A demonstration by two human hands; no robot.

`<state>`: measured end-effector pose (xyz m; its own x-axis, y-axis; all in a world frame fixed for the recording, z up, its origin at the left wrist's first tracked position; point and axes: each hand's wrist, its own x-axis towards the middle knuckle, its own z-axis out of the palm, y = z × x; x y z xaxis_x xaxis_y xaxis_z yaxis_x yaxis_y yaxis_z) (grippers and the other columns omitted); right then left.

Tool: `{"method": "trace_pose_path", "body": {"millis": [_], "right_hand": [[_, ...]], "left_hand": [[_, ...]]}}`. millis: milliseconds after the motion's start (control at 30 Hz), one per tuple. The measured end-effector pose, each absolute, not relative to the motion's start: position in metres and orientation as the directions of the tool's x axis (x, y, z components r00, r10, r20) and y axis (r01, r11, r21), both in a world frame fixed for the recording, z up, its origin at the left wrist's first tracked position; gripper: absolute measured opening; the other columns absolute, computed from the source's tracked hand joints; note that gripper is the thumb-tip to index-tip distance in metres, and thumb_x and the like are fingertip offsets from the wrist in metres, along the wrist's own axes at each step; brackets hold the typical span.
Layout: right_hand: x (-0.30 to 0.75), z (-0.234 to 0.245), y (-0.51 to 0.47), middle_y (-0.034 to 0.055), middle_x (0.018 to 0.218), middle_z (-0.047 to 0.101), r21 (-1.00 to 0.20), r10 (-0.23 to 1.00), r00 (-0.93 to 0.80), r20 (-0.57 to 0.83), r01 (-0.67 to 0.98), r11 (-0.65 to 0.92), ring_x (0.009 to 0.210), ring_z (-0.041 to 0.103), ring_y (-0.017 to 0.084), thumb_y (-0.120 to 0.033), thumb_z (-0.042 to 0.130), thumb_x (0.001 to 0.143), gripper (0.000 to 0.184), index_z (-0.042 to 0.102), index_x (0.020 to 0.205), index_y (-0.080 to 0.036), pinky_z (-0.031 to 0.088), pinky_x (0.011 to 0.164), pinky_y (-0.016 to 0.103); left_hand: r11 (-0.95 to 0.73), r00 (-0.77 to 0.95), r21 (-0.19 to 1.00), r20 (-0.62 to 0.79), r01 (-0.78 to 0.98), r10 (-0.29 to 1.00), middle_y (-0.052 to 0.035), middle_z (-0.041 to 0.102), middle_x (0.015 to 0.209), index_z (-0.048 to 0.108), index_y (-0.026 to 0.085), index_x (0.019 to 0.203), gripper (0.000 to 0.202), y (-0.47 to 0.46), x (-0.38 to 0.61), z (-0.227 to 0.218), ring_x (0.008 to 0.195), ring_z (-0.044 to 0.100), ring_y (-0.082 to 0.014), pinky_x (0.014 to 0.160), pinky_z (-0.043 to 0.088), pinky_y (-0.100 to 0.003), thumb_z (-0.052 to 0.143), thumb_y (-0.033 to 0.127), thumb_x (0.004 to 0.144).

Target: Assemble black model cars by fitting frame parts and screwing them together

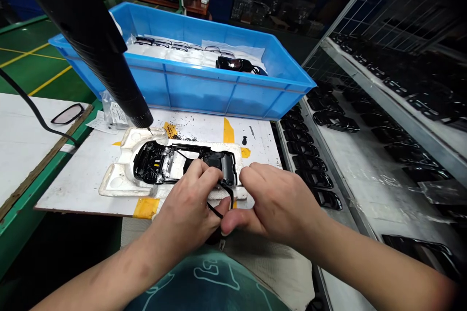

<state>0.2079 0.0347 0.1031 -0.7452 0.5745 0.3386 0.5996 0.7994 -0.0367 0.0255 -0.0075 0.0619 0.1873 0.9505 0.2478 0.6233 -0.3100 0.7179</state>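
Observation:
Just in front of my body, a thin black curved frame (231, 196) is held between my two hands. My left hand (195, 197) pinches it from the left, fingers bent over its top. From the right, my right hand (272, 199) has curled fingers and a thumb against the frame's lower end; part of its grip is hidden. Beyond the hands, a shiny black model car body (153, 163) lies in a white foam cradle (116, 180), its hollow inside facing up. My left hand covers part of its near side.
A black electric screwdriver (105, 53) hangs at upper left, its bit over the cradle. Behind stands a blue bin (182, 82) with black frames on white padding. Small screws (188, 137) lie on the board (91, 150). At right, a rack (350, 150) holds several black car bodies.

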Motion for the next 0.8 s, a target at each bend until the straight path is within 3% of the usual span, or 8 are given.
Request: {"method": "trace_pose_path", "body": {"millis": [167,300,467,600,733,800], "right_hand": [[0.2067,0.1043,0.0318,0.0014,0.061,0.050,-0.016,0.528,-0.797,0.294,0.548,0.836,0.053,0.043,0.018,-0.059,0.016,0.105,0.064,0.051,0.068,-0.019,0.021,0.053,0.033],[0.2074,0.1033,0.0313,0.0009,0.060,0.049,-0.034,0.578,-0.750,0.322,0.601,0.798,0.052,0.044,0.017,-0.075,0.017,0.096,0.071,0.052,0.070,-0.019,0.021,0.052,0.033],[0.2081,0.1027,0.0322,0.0007,0.061,0.049,-0.008,0.547,-0.777,0.311,0.573,0.820,0.053,0.044,0.018,-0.063,0.019,0.103,0.064,0.050,0.067,-0.020,0.019,0.053,0.034],[0.2075,0.1037,0.0320,0.0004,0.060,0.047,0.004,0.577,-0.743,0.340,0.614,0.789,0.053,0.042,0.018,-0.075,0.019,0.096,0.070,0.050,0.068,-0.020,0.019,0.052,0.033],[0.2064,0.1029,0.0313,0.0008,0.060,0.049,0.012,0.547,-0.783,0.297,0.576,0.818,0.053,0.043,0.018,-0.063,0.020,0.103,0.064,0.051,0.067,-0.020,0.017,0.053,0.034],[0.2059,0.1024,0.0320,0.0011,0.059,0.048,-0.001,0.543,-0.765,0.346,0.578,0.816,0.053,0.042,0.018,-0.068,0.020,0.100,0.067,0.051,0.066,-0.020,0.018,0.054,0.034]], "left_hand": [[-0.225,0.162,0.723,0.157,0.653,0.974,-0.0022,0.045,0.093,0.050,0.021,0.098,0.022,-0.0095,0.0254,0.0644,0.081,0.049,-0.0190,0.069,0.042,-0.032,0.064,0.018,0.082],[-0.199,0.134,0.734,0.147,0.650,0.980,-0.0021,0.046,0.093,0.051,0.021,0.096,0.018,-0.0107,0.0251,0.0641,0.082,0.049,-0.0193,0.069,0.041,-0.032,0.064,0.019,0.084],[-0.192,0.141,0.750,0.133,0.633,0.981,-0.0013,0.046,0.093,0.050,0.021,0.097,0.022,-0.0112,0.0254,0.0626,0.083,0.049,-0.0186,0.070,0.040,-0.032,0.066,0.019,0.083],[-0.199,0.129,0.732,0.152,0.651,0.980,-0.0012,0.045,0.093,0.049,0.021,0.095,0.020,-0.0109,0.0252,0.0622,0.083,0.048,-0.0190,0.070,0.038,-0.032,0.066,0.018,0.084],[-0.183,0.141,0.746,0.120,0.640,0.983,-0.0016,0.045,0.094,0.050,0.021,0.099,0.023,-0.0113,0.0241,0.0620,0.083,0.048,-0.0193,0.070,0.039,-0.033,0.067,0.020,0.084],[-0.184,0.133,0.752,0.129,0.633,0.983,-0.0013,0.044,0.093,0.049,0.021,0.098,0.021,-0.0118,0.0240,0.0621,0.082,0.048,-0.0188,0.070,0.039,-0.033,0.065,0.020,0.084]]}}
